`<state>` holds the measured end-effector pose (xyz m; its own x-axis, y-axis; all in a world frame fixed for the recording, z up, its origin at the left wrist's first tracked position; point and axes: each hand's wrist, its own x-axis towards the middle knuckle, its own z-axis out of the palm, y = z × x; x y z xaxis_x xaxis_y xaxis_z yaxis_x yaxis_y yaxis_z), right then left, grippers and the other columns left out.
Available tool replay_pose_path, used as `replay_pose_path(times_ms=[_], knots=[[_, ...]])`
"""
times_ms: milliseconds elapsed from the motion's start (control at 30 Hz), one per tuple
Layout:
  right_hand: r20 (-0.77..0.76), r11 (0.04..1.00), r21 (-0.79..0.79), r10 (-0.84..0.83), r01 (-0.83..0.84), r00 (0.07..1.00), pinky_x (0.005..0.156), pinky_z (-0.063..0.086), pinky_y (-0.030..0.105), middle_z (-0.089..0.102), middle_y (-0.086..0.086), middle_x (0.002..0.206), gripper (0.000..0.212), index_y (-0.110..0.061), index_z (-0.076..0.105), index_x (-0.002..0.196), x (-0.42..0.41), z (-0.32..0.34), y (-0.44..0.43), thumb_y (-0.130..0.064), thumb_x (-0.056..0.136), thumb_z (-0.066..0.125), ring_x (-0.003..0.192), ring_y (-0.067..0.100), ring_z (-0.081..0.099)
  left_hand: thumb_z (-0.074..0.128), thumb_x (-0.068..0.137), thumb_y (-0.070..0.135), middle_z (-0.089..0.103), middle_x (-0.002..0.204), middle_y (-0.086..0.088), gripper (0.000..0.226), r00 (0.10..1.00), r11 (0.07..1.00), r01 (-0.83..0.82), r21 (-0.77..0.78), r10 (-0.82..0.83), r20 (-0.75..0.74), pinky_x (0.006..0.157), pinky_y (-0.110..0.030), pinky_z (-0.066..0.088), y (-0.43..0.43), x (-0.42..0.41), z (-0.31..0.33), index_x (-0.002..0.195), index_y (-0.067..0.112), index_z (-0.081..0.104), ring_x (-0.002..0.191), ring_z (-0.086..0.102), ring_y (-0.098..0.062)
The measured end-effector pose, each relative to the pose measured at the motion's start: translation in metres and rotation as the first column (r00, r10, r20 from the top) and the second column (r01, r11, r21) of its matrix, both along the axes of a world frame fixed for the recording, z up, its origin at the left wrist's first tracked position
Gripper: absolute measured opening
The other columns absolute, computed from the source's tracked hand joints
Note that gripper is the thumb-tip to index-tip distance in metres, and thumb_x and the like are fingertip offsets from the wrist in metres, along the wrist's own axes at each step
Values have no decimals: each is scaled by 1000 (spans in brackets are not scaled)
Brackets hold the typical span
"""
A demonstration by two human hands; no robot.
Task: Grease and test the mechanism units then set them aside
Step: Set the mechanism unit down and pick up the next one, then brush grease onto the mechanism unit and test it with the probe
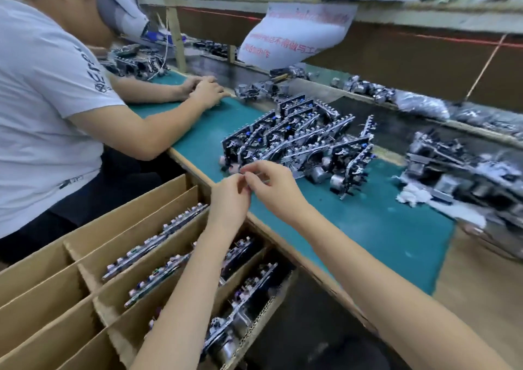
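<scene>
Right now, both my bare forearms reach forward over the near edge of the tabletop [368, 228], which is covered with a green mat. My left hand [229, 199] and right hand [273, 190] meet just in front of a heap of mechanism units [297, 140]. The fingers [254, 168] of both hands are curled, with thumbs and fingertips drawn into tight pinches that touch each other. Whether something small sits between them I cannot tell.

The heap is a jumble of dark metal frames with small round motors. It lies on the mat just beyond my hands, and none of it is in my grip.

Below my left forearm, beside the tabletop's edge, is a cardboard box [93, 259] split by dividers into narrow slots. Boxed units [158, 236] stand on edge in several of the slots.

To the right on the mat lies a crumpled white cloth [411, 195], next to a blurred stack [452, 165] of similar metal parts.

On my left, another person [42, 100] in a white T-shirt sits at the same tabletop, both hands resting on the mat.
</scene>
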<state>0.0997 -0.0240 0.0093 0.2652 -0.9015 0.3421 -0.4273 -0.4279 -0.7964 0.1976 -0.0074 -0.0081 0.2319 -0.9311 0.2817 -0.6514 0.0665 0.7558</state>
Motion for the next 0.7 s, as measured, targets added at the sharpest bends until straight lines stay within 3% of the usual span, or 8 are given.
replay_pose_path(times_ms=[67, 167, 300, 400, 500, 567, 633, 700], knots=[[-7, 998, -5, -61, 61, 998, 73, 42, 22, 68, 13, 95, 18, 1, 68, 98, -38, 5, 4, 0, 88, 53, 83, 13, 56, 48, 84, -6, 69, 94, -25, 28, 995, 995, 97, 4, -97, -12, 62, -23, 29, -15, -38, 3, 100, -1, 70, 91, 62, -35], [-13, 978, 0, -209, 209, 978, 69, 40, 14, 68, 12, 93, 18, 1, 68, 98, -93, 10, 8, 0, 88, 53, 78, 12, 53, 49, 87, 1, 67, 103, -25, 25, 976, 974, 216, 71, -216, -5, 81, -34, 42, -40, -91, 4, 107, -3, 64, 100, 60, -35], [-25, 933, 39, -358, 359, 933, 55, 34, 7, 61, -4, 76, 19, -5, 69, 97, -159, 4, 17, -3, 89, 52, 58, -2, 45, 57, 92, 20, 59, 112, -29, 36, 958, 959, 250, 132, -265, 112, 83, -36, 34, -70, -150, 6, 115, -7, 50, 109, 52, -40], [-49, 897, 72, -434, 437, 899, 54, 35, 5, 55, -10, 71, 17, -5, 67, 99, -197, -3, 29, -6, 91, 52, 59, 1, 49, 57, 93, 25, 56, 119, -30, 44, 941, 940, 268, 213, -302, 150, 88, -39, 39, -87, -177, 3, 122, -6, 45, 113, 52, -39], [-66, 877, 98, -466, 470, 882, 59, 41, 13, 62, 1, 79, 17, -5, 66, 99, -227, -8, 41, -7, 91, 52, 66, 16, 54, 51, 95, 22, 58, 113, -28, 30, 906, 935, 241, 261, -313, 284, 84, -38, 42, -96, -191, -2, 105, -6, 51, 107, 54, -38], [-85, 872, 114, -470, 477, 879, 66, 44, 17, 65, 2, 88, 18, -5, 66, 101, -243, -9, 49, -8, 92, 51, 75, 18, 57, 54, 92, 18, 60, 95, -24, 25, 904, 946, 229, 229, -294, 311, 71, -36, 40, -95, -195, 0, 79, -3, 48, 88, 54, -37], [-86, 866, 118, -479, 486, 874, 62, 38, 4, 61, -7, 88, 19, -4, 66, 103, -254, -8, 56, -9, 92, 51, 78, 12, 56, 56, 89, 15, 52, 69, -14, 38, 932, 953, 222, 208, -270, 241, 57, -32, 33, -92, -192, 1, 59, 5, 35, 67, 48, -30], [-70, 847, 128, -510, 515, 857, 65, 39, 7, 61, -5, 94, 21, -4, 66, 106, -263, -7, 60, -10, 93, 51, 86, 16, 59, 58, 89, 14, 51, 66, -13, 38, 961, 939, 261, 223, -231, -151, 56, -34, 43, -82, -191, 2, 56, 6, 40, 58, 54, -24]])
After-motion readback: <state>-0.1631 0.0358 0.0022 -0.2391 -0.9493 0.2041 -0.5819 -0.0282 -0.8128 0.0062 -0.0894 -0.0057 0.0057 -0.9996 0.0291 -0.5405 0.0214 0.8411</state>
